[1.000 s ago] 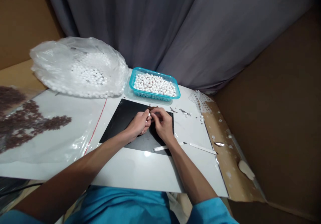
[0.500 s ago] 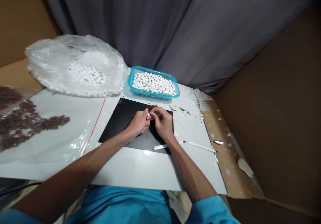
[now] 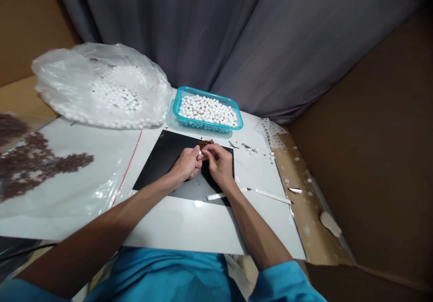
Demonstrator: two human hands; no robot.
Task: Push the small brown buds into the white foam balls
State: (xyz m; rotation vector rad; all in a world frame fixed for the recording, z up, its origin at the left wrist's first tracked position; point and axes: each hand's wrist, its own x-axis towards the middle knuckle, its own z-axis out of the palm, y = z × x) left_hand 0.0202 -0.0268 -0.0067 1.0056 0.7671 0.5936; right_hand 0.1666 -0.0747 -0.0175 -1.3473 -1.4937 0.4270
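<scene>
My left hand [image 3: 185,164] and my right hand [image 3: 218,163] meet over a black mat [image 3: 168,157] on the white board [image 3: 189,229]. Both are closed, fingertips pinched together on a small white bead [image 3: 200,152]. Whether the right fingers also hold something thin I cannot make out. A little heap of small brown pieces [image 3: 205,143] lies on the mat just beyond the fingers. Behind it stands a turquoise basket [image 3: 178,105] full of white beads.
A clear plastic bag of white beads [image 3: 101,87] sits at the back left. Another clear bag with brown pieces [image 3: 30,166] lies at the left. Two white sticks [image 3: 272,196] and a scrap of lace [image 3: 270,132] lie at the right, beside a brown paper strip [image 3: 304,202].
The hands stay pinched on the bead in the same spot. The view has shifted slightly, so everything sits a little higher in the picture.
</scene>
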